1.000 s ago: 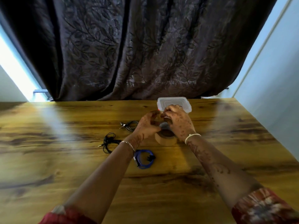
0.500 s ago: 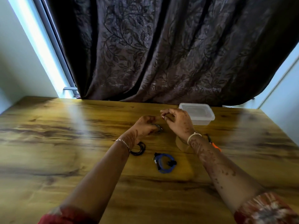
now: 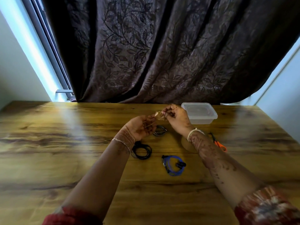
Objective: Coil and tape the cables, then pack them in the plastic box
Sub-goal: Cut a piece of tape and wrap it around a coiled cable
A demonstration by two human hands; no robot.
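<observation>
Partly hidden behind the right arm sits a brown tape roll point(image 3: 185, 146). Left hand point(image 3: 138, 128) and right hand point(image 3: 177, 118) each pinch an end of a thin, crinkly, blurry tape strip point(image 3: 158, 117). Round grey coil point(image 3: 162, 132), black coil point(image 3: 150, 151) and blue coil point(image 3: 169, 164) lie on the shiny wooden table point(image 3: 65, 143) near the clear plastic box point(image 3: 201, 118).

The left hand point(image 3: 138, 128) and right hand point(image 3: 177, 119) pinch a crumpled tape strip point(image 3: 158, 116) above the grey coiled cable point(image 3: 159, 133).

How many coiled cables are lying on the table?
3. A grey coil lies just beyond the left hand, a black coil lies beside the left wrist, and a blue coil lies nearest the person. More could be hidden from this view.
</observation>
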